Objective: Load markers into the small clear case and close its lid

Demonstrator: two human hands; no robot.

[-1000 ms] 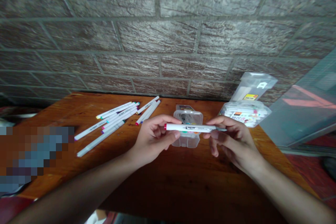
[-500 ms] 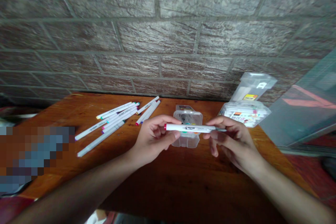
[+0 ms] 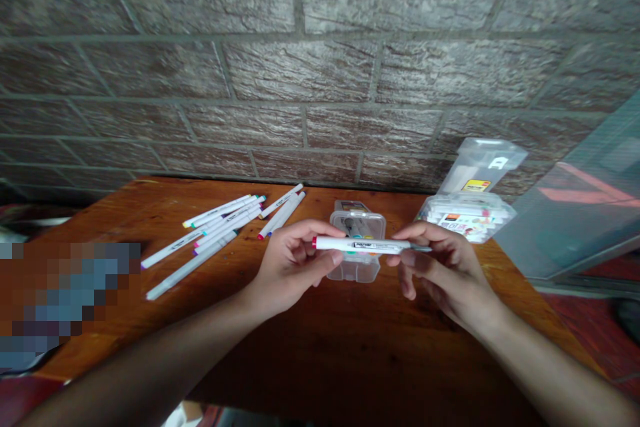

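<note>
Level across the middle of the view is a white marker [image 3: 363, 245] with a red left end, black print and a grey right end. My left hand [image 3: 295, 263] pinches it near the red end between thumb and fingers. At the grey end, my right hand [image 3: 440, 263] holds it, thumb below and index finger above. Behind the marker, on the table, stands a small clear plastic case [image 3: 359, 220] with coloured bits inside, partly covered by the marker. Several white markers [image 3: 220, 227] with coloured ends lie loose left of my left hand.
A clear box of markers [image 3: 470, 217] with its lid [image 3: 477, 163] up stands at the back right of the wooden table [image 3: 325, 340]. A brick wall [image 3: 320, 67] rises behind. A blurred-out patch [image 3: 65, 307] covers the table's left side.
</note>
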